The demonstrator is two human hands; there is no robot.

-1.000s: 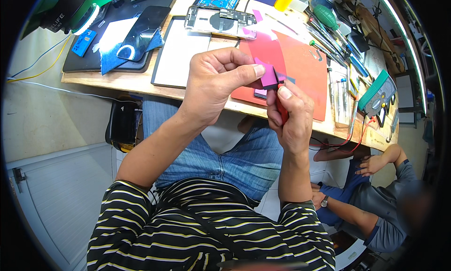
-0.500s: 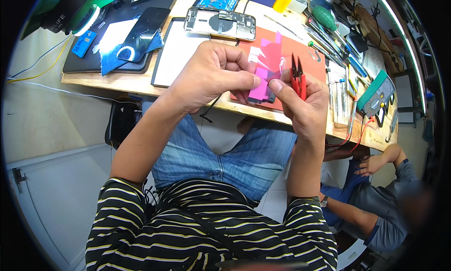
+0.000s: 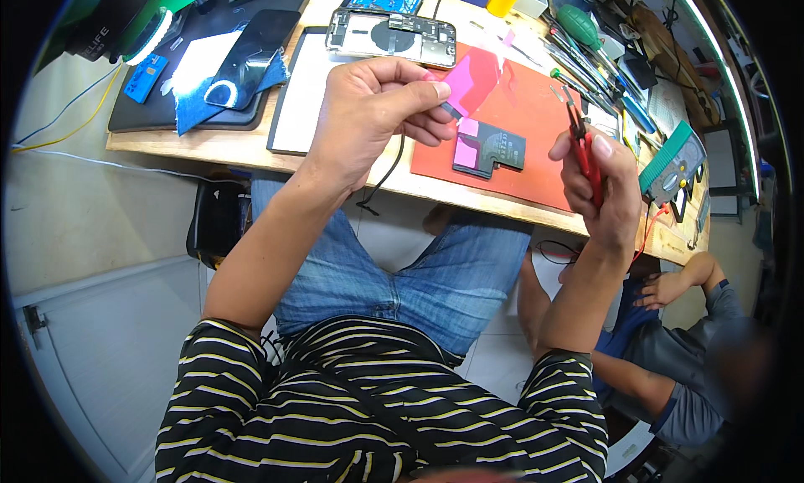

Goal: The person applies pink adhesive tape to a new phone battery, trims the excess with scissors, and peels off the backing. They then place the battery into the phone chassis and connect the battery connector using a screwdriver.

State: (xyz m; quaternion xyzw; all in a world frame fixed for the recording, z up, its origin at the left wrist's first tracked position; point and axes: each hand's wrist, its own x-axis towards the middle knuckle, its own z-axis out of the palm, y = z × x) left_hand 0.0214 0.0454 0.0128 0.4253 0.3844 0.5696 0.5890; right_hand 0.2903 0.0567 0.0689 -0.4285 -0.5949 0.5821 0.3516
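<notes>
My left hand [image 3: 375, 114] pinches a pink film sheet [image 3: 471, 81] by its edge, holding it above the orange work mat [image 3: 536, 156]. On the mat lies a flat black part [image 3: 492, 148] with a pink film patch. To the right, my right hand [image 3: 601, 181] grips red-handled tweezers [image 3: 579, 135], tips pointing up, apart from the part. An opened phone body [image 3: 392, 32] lies at the bench's far side.
A white pad [image 3: 303, 98] lies left of the mat, and a dark mat [image 3: 193, 98] holds a phone screen and blue cloth. Screwdrivers [image 3: 586, 56] and a green tool stand [image 3: 670, 160] sit right. Another person [image 3: 678, 374] crouches lower right.
My hands have moved apart. The left hand lifted the pink film off the black part, which now lies on the mat. The right hand drew back right with the tweezers.
</notes>
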